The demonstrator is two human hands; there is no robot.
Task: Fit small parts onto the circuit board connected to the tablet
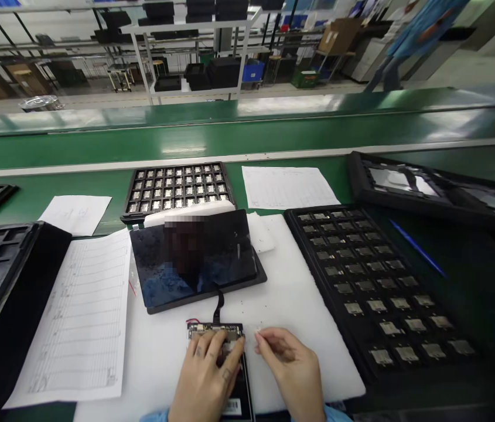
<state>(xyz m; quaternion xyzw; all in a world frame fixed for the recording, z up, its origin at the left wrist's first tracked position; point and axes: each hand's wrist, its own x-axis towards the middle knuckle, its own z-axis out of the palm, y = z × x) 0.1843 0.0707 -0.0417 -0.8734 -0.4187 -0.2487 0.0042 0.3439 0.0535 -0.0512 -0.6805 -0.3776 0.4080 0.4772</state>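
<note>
A flat black device (242, 387) with a circuit board (195, 329) at its top end lies on a white foam sheet (291, 275). My left hand (207, 369) rests on the board, fingers spread, covering much of it. To the right of the board, my right hand (291, 363) is closed in a pinch; a tiny pale bit shows at the fingertips, too small to name. A black flat cable (218, 307) runs from the board up to a dark glossy screen panel (207, 258), which leans on a black block. A red wire (193, 320) shows at the board's top left.
To the right is a black tray (330, 293) of small metallic parts; a similar tray (177, 186) stands behind the screen. A blue pen (418, 248) lies farther right. Printed sheets (84, 310) and stacked black trays (49, 252) are at left. A person (423, 35) stands beyond the bench.
</note>
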